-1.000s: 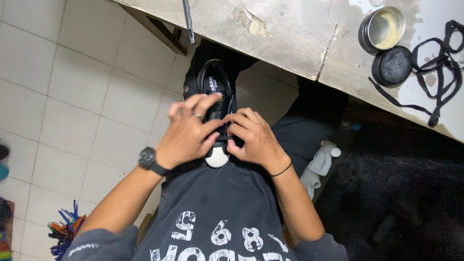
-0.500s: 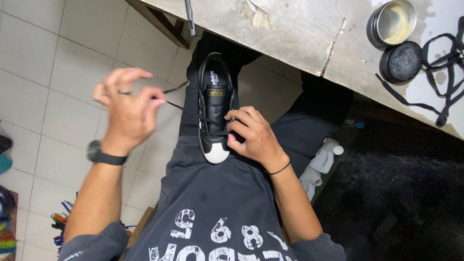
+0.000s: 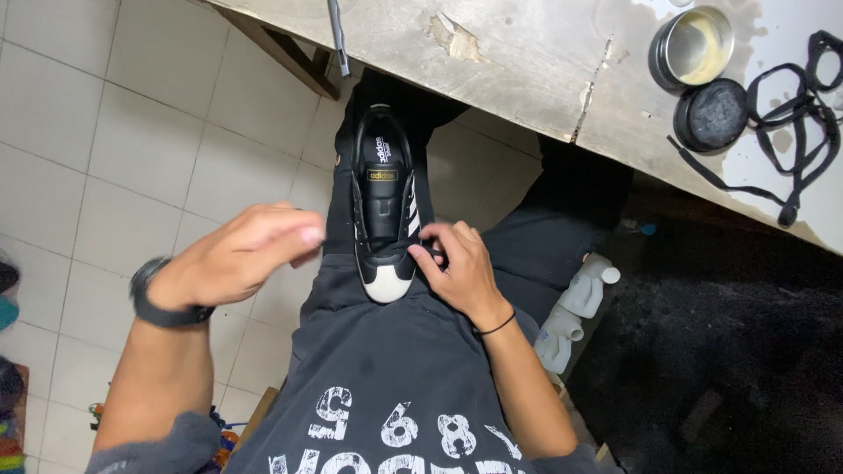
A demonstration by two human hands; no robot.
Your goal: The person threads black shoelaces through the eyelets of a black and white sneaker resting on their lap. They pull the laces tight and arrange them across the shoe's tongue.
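A black sneaker (image 3: 385,197) with white stripes and a white toe cap lies on my lap, toe toward me. My right hand (image 3: 458,270) rests at the shoe's right side near the toe, with thumb and forefinger pinching a black lace (image 3: 436,255) at the lowest eyelets. My left hand (image 3: 235,260) hovers just left of the shoe, fingertips pinched together toward it. The lace end it seems to hold is hard to make out against my black trousers. A dark watch sits on my left wrist.
A worn wooden table (image 3: 527,61) stands ahead, with an open round tin (image 3: 696,44), its black lid (image 3: 713,115), a loose black lace (image 3: 795,110) and a metal tool (image 3: 336,35). White plastic bottles (image 3: 572,309) stand on the floor at my right.
Both hands were together over the toe. My left hand then swung out and up to the left, drawing a lace, and has now come back down beside the shoe.
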